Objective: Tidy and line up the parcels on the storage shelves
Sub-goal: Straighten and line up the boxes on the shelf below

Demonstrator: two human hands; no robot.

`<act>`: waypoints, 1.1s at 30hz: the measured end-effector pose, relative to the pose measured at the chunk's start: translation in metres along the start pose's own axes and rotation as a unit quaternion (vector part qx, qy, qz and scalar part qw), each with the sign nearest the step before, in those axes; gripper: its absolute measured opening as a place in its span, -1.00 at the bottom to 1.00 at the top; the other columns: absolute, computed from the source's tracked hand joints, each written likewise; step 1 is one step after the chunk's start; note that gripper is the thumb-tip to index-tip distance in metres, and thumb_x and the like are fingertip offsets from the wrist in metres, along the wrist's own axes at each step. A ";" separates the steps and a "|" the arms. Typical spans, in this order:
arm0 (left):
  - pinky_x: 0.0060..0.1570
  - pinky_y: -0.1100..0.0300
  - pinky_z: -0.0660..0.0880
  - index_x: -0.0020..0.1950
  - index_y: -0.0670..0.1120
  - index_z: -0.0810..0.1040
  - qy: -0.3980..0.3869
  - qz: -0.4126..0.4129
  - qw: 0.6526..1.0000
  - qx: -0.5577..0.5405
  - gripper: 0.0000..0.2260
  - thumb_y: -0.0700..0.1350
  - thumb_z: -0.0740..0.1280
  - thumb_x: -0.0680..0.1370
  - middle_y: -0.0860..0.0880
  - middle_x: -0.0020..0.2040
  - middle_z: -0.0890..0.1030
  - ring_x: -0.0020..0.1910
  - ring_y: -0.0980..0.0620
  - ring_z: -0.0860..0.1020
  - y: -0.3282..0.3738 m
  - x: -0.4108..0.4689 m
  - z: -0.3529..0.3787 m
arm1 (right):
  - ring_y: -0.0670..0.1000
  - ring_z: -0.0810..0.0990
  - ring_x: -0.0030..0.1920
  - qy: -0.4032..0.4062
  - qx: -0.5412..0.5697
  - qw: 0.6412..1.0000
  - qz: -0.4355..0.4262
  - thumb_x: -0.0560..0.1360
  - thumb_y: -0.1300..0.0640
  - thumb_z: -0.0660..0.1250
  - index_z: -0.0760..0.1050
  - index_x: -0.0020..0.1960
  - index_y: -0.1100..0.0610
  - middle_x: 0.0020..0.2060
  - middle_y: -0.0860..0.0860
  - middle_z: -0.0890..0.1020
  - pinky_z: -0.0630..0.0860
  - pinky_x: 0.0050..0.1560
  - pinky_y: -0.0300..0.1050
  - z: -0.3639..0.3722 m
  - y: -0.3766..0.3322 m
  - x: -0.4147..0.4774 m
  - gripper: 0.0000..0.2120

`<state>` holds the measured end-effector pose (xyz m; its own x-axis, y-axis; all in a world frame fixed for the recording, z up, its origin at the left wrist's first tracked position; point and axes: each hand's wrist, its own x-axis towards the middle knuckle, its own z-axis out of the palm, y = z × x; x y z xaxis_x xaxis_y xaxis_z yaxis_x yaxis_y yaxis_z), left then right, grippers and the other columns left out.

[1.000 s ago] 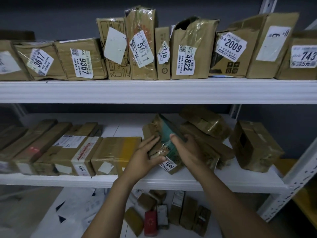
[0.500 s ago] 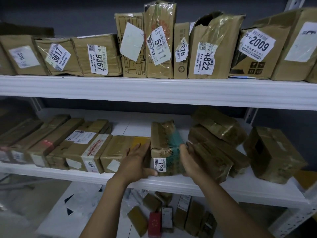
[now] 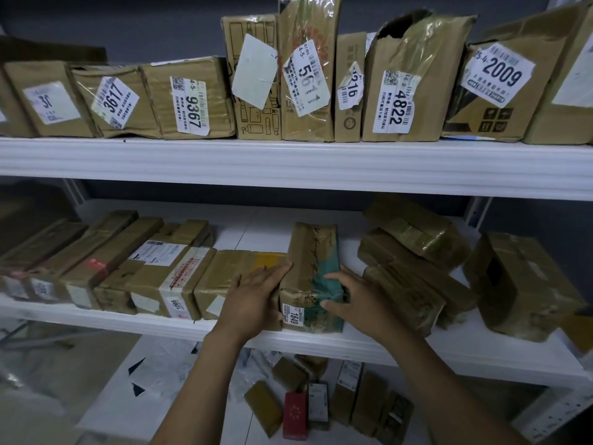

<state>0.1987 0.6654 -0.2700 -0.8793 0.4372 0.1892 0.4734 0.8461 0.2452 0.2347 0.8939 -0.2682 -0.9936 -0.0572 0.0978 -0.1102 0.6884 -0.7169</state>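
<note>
At the front edge of the middle shelf (image 3: 128, 322), the left hand (image 3: 253, 300) presses flat, fingers straight, on the left side of parcel 1649 (image 3: 308, 268). The right hand (image 3: 362, 303) curls thumb and fingers round its right side. A flat box (image 3: 231, 268) sits just beside it on the left, and a leaning stack (image 3: 410, 284) crowds the right. The parcel's labelled end faces front and its long axis runs back, with bare shelf behind it.

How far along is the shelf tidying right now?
Done: the top-shelf parcels stand in a row, and the left row on the middle shelf lies side by side. In hand: parcel 1649, left hand pressing its side, right hand gripping the other. Left: the jumbled pile to its right, the skewed box beyond, and the loose parcels on the bottom shelf.
</note>
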 end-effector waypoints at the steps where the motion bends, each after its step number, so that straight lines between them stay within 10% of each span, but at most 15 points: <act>1: 0.48 -0.12 -0.02 0.54 0.27 -0.05 0.003 -0.003 1.000 -0.003 -0.14 -0.01 0.46 0.44 0.16 0.55 0.17 0.55 0.04 0.06 -0.001 0.001 0.000 | 0.03 0.35 0.42 0.003 0.000 1.000 -0.007 0.45 0.02 0.47 0.45 0.33 -0.04 0.44 0.02 0.36 0.39 0.37 -0.04 -0.002 0.001 0.000 -0.52; 7: 0.48 -0.14 0.00 0.54 0.24 0.04 0.008 -0.023 1.000 -0.016 -0.14 0.04 0.49 0.39 0.04 0.53 0.25 0.54 0.01 0.10 -0.002 0.003 0.003 | -0.02 0.58 0.15 0.036 -0.019 0.999 -0.025 0.47 0.05 0.45 0.49 0.28 0.06 0.23 0.02 0.58 0.54 0.15 -0.11 -0.002 -0.003 -0.002 -0.60; 13: 0.48 -0.16 -0.04 0.57 0.11 0.04 0.015 0.011 0.999 0.041 -0.16 0.17 0.43 0.42 0.05 0.59 -0.05 0.56 -0.07 -0.02 0.026 0.003 0.002 | 0.04 0.30 0.45 0.018 -0.121 0.991 -0.047 0.52 -0.04 0.37 0.33 0.46 0.02 0.48 0.04 0.32 0.29 0.40 -0.10 -0.007 -0.003 -0.011 -0.45; 18: 0.49 -0.11 0.00 0.55 0.10 0.16 -0.005 0.017 0.999 0.049 -0.31 0.20 0.34 0.49 0.04 0.58 0.09 0.56 -0.07 -0.03 0.052 0.010 0.001 | 0.13 0.51 0.23 0.226 -0.216 0.949 0.024 0.51 -0.07 0.36 0.47 0.32 0.11 0.23 0.10 0.57 0.46 0.21 0.01 -0.040 0.029 -0.036 -0.56; 25: 0.48 -0.09 0.05 0.53 0.07 0.23 0.007 -0.012 0.998 0.067 -0.38 0.23 0.27 0.52 0.03 0.56 0.15 0.56 -0.08 -0.01 0.074 0.010 0.007 | 0.18 0.29 0.42 0.108 -0.226 0.958 0.142 0.49 -0.21 0.30 0.16 0.52 0.11 0.43 0.17 0.32 0.23 0.43 0.10 -0.057 0.067 -0.037 -0.26; 33: 0.25 0.09 0.43 0.49 0.02 0.32 0.121 -0.033 0.980 -0.151 -0.44 0.16 0.30 0.53 0.00 0.43 0.38 0.33 0.00 0.41 0.114 0.006 -0.002 | -0.09 0.53 0.12 0.139 0.201 0.961 0.131 0.46 0.20 0.41 0.35 0.41 -0.03 0.23 -0.01 0.54 0.49 0.01 -0.25 -0.096 0.045 -0.065 -0.44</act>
<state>0.2474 0.7640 -0.2386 -0.8876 0.2673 0.3750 0.4417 0.7248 0.5288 0.2966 0.9980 -0.2403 -0.9492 0.3140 0.0192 0.0850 0.3148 -0.9453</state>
